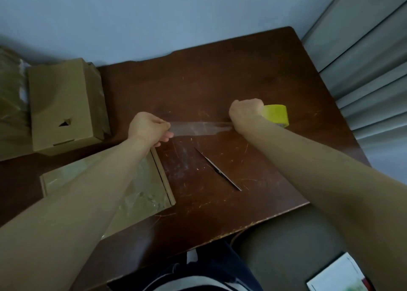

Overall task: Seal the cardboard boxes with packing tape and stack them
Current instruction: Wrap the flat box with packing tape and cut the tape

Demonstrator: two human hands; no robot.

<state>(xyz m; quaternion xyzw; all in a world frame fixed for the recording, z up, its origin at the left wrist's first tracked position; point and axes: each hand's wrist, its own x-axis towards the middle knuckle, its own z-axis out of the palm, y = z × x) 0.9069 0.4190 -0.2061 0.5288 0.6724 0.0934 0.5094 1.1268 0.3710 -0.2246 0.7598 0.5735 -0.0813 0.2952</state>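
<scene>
Head view is showing a strip of clear packing tape [201,128] stretching in the air between the two hands, over the middle of the surface [220,81]. The strip is thin, glossy and see-through, with some pale wrinkles near its right end. It is coming from a tape roll [276,114] with a bright yellow round body, and the right hand [245,112] is closing around this roll in a fist; the fingers are hidden behind the hand. The left hand [149,127] is pinching the free end of the strip, with its fingers curling tight on the tape edge.

Below the left forearm, a flat cardboard box [154,185] is lying on the near left part of the surface. Its top is brown and matte, and shiny clear tape is already covering much of it with creases. A second cardboard box [63,105], taller and block-shaped, is standing at the far left edge, well apart from the hands; it is having a small torn hole in its side. A thin, long metal blade or scissors [218,169] is lying diagonally on the surface near the flat box; I cannot tell which tool it is. The surface is dark brown wood, smooth, with many pale scratches.
</scene>
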